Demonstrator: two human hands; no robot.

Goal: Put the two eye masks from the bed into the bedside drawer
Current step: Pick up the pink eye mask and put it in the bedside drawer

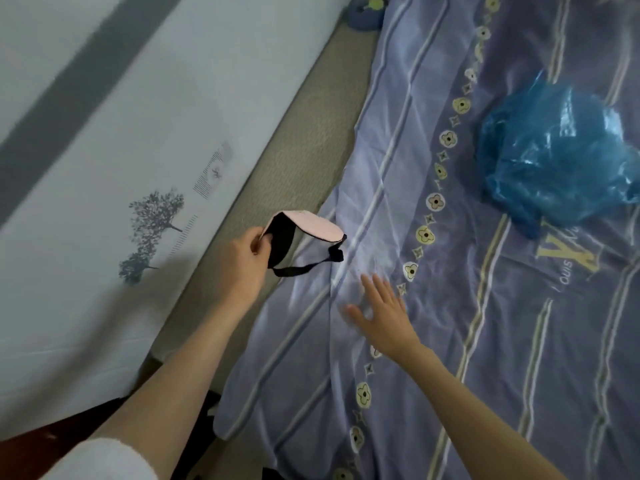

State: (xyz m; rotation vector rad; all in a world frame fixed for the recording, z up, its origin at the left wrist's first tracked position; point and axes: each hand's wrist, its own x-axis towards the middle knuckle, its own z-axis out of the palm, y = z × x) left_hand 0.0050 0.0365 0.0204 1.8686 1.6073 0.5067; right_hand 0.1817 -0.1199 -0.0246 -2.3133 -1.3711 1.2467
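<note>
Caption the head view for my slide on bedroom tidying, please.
Left hand pinches a pink-and-black eye mask above the bed's edge; right hand hovers open over the striped sheet.

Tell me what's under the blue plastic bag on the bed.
The blue plastic bag lies on the purple striped sheet. It is crumpled and bulging; its contents and anything beneath it are hidden.

Pale wall [104, 140] w/ grey stripe & tree print upper left; beige mattress edge [277, 161] beside purple striped sheet [467, 341].

A bedroom in a home — a bed fills the view, its purple striped flower-print sheet [433, 237] spread from 12 to 5 o'clock, a pale tree-printed wall [104, 150] at 9 o'clock.
</note>
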